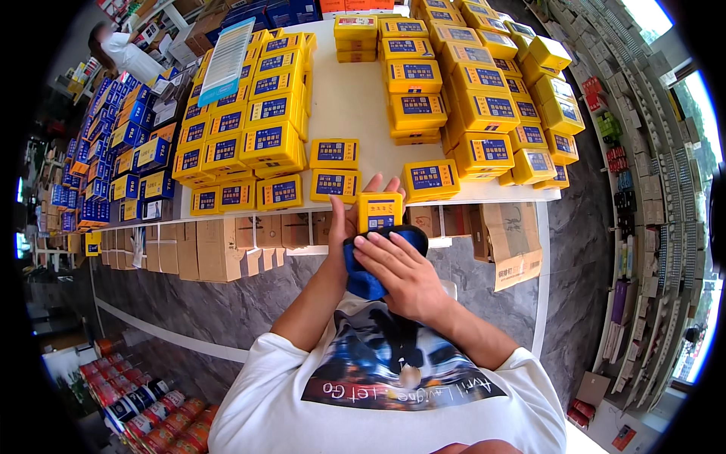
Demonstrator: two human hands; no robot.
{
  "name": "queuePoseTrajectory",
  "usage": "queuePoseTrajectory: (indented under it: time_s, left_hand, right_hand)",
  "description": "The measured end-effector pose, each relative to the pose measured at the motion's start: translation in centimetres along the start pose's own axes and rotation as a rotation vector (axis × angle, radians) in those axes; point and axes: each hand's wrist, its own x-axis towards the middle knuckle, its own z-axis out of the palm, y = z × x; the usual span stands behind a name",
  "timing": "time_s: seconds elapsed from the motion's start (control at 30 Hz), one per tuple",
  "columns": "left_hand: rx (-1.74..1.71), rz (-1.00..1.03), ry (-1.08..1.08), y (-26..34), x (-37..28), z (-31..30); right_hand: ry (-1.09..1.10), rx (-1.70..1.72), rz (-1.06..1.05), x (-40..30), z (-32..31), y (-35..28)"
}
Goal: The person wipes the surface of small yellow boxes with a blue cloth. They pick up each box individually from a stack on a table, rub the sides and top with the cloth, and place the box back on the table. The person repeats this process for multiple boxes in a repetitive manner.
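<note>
My left hand (343, 221) holds a yellow plastic box with a blue printed label (381, 207) upright in front of my chest, its palm and fingers behind the box. A blue cloth with a black edge (367, 279) lies over the box's lower part. On that cloth rests my right hand (397, 271), fingers stretched out and pressing it against the box. Just beyond my hands, at the front edge of a white table (351, 108), are two flat yellow boxes (335, 185) and a further yellow box (431, 180) to the right.
Yellow boxes are stacked left (269, 142) and right (482, 110) on the table, with a light-blue packet (228, 62) on the left stacks. Cardboard cartons (218, 249) stand beneath. Shelving (646, 198) runs along the right. A person in white (133, 57) is at the far left.
</note>
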Motion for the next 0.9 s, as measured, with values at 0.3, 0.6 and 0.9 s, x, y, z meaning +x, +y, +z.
queuePoseTrajectory:
  time_s: [0.3, 0.6, 0.9]
  left_hand:
    - [0.229, -0.106, -0.041, -1.1, -1.4, -0.5]
    - [0.127, -0.230, -0.057, 0.2, -1.8, -2.0]
    - [0.103, 0.140, -0.082, 0.5, -0.3, 2.4]
  right_hand:
    - [0.173, 0.283, 0.176, 3.6, -4.0, 3.4]
    - [0.291, 0.484, 0.210, 1.0, -1.9, 3.7]
    - [0.516, 0.916, 0.297, -1.4, 4.4, 0.9]
